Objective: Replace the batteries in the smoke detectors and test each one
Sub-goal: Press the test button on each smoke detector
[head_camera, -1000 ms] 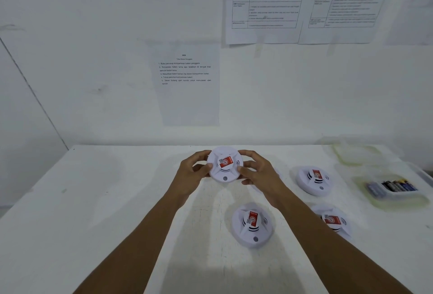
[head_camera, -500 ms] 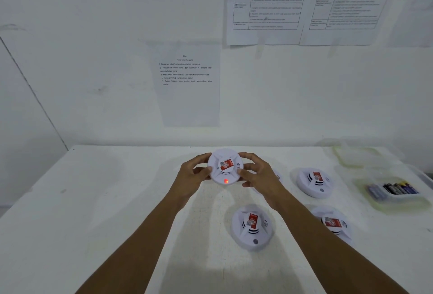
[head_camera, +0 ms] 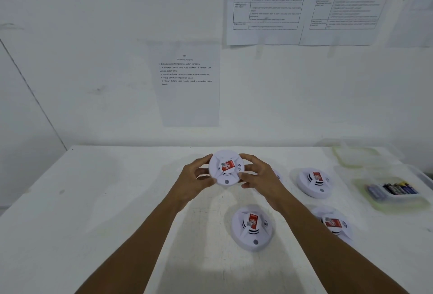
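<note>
I hold one smoke detector (head_camera: pixel 226 168) between both hands over the middle of the white worktop (head_camera: pixel 105 211). My left hand (head_camera: pixel 194 177) grips its 9 o'clock edge, fingers and thumb curled round the rim. My right hand (head_camera: pixel 262 175) grips the 3 o'clock edge the same way. The face tilts toward me, with a red label at the centre and a small dark button at its 6 o'clock.

From that unit, a second detector (head_camera: pixel 251 227) lies on the worktop at 6 o'clock, between my forearms. A third detector (head_camera: pixel 314 182) sits at 3 o'clock, and a fourth detector (head_camera: pixel 332 223) at 4 o'clock is partly cut off by my right forearm. A sliver of a fifth detector (head_camera: pixel 277 175) shows just behind my right hand.

Further out at 3 o'clock, near the worktop's right edge, stands a clear tub (head_camera: pixel 398 204) with a greenish rim. It holds a row of batteries (head_camera: pixel 396 188) lying side by side, dark and blue. Beyond it at 2 o'clock is a second tub (head_camera: pixel 356 155). I cannot tell what it holds.

Printed sheets (head_camera: pixel 189 83) hang on the wall at 12 o'clock.
</note>
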